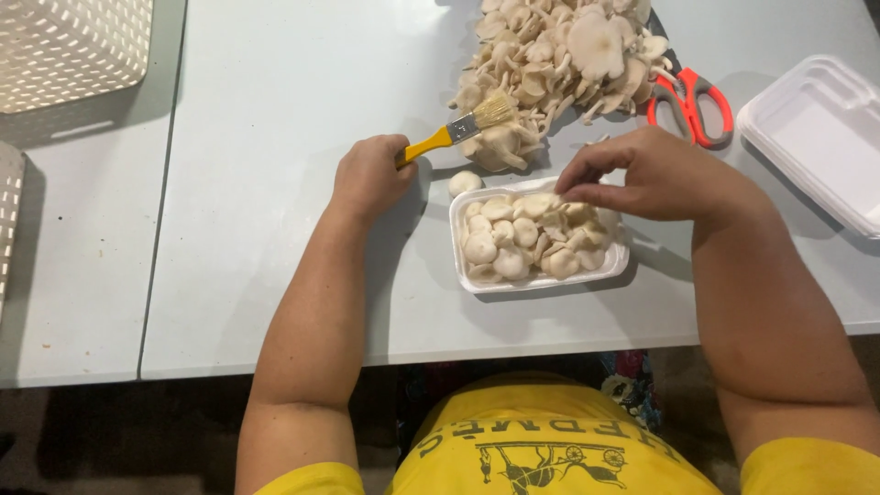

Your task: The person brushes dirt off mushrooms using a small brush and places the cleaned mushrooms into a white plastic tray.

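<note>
My left hand (369,174) rests on the table, closed around the yellow handle of a small paint brush (461,126) whose bristles lie against a big heap of pale mushrooms (550,64). My right hand (642,174) hovers over a white foam tray (600,269) filled with mushrooms (522,240), its fingertips pinching one mushroom at the tray's far edge. A single loose mushroom (464,181) lies on the table just left of the tray's far corner.
Orange-handled scissors (693,105) lie to the right of the heap. A stack of white foam trays (816,137) sits at the far right. A white perforated basket (69,50) stands at the top left. The grey table's (257,229) front edge is near my body.
</note>
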